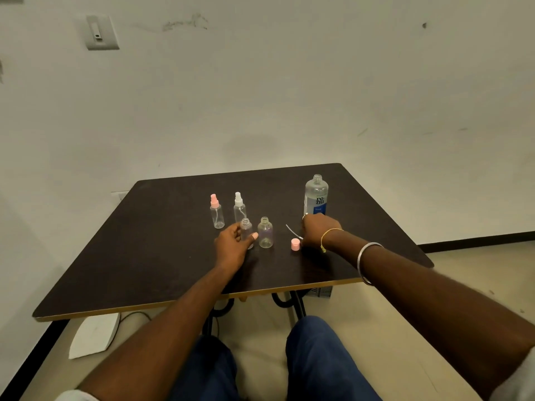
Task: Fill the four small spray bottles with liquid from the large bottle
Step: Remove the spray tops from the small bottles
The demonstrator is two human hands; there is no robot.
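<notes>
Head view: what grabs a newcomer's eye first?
Mid-table, four small clear spray bottles cluster: two at the back still wear their pumps, pink-topped and white-topped, while the two in front stand open. The left hand wraps one open bottle; the right hand rests by a pink pump lying on the table. Behind it stands the large renu bottle, uncapped.

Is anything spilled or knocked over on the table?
No spill shows on the table. All the bottles stand upright. One pink spray top lies loose beside the right hand, with its thin tube sticking out, off its bottle for filling.
</notes>
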